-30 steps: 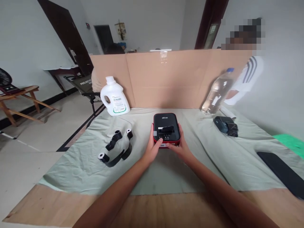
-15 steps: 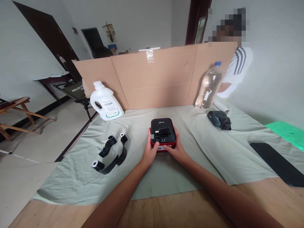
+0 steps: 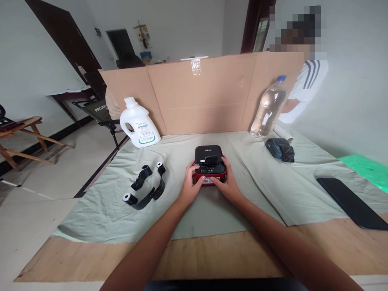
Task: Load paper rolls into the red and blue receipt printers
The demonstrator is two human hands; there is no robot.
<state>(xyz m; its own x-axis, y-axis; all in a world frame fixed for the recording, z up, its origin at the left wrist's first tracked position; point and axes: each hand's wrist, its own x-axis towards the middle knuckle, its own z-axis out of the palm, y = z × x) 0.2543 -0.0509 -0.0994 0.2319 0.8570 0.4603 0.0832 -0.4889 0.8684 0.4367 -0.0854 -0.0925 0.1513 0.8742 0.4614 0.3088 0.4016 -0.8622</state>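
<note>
A small black-and-red printer (image 3: 208, 151) rests on the green cloth in front of me, its top facing up. A short black strip (image 3: 211, 159) sticks out of the slot in its lid. My left hand (image 3: 191, 180) grips the left side, its thumb on the front face and its fingers along the lid's edge. On the right side my right hand (image 3: 228, 182) does the same, thumb also at the front. Beyond my left hand, rolls of black strip (image 3: 146, 198) lie partly unwound, with white cores showing.
A white detergent jug (image 3: 141, 125) and a clear bottle (image 3: 269, 107) with a blue cap stand before a cardboard screen (image 3: 203, 97). To the right lie a dark device (image 3: 277, 149), a black phone (image 3: 351, 202) and green plastic (image 3: 366, 169). A person (image 3: 309, 81) is behind the screen.
My view has shifted slightly, so everything sits a little higher in the picture. The fingers of my left hand have moved up onto the edge of the printer's lid.
</note>
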